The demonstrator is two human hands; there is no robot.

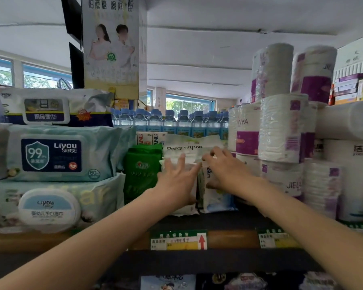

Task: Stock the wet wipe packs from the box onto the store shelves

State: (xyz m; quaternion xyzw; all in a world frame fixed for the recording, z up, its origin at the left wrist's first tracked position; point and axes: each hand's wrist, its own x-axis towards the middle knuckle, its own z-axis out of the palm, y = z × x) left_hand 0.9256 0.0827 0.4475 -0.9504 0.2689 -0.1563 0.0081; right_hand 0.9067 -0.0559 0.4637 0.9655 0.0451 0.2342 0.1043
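A white "Baby wipes" pack (pixel 192 146) lies on top of upright wipe packs (pixel 215 197) standing on the dark shelf (pixel 228 221). My left hand (pixel 177 181) presses with spread, straight fingers against the front of the upright packs. My right hand (pixel 224 168) reaches over them, its fingertips pinching the lower edge of the top pack. A green wipe pack (pixel 143 172) stands just left of my hands. The box is not in view.
Large Liyou wipe packs (pixel 57 155) are stacked at the left. Toilet paper rolls (pixel 285 130) tower at the right. Water bottles (pixel 170 121) line up behind. Price tags (pixel 178 240) hang on the shelf's front edge.
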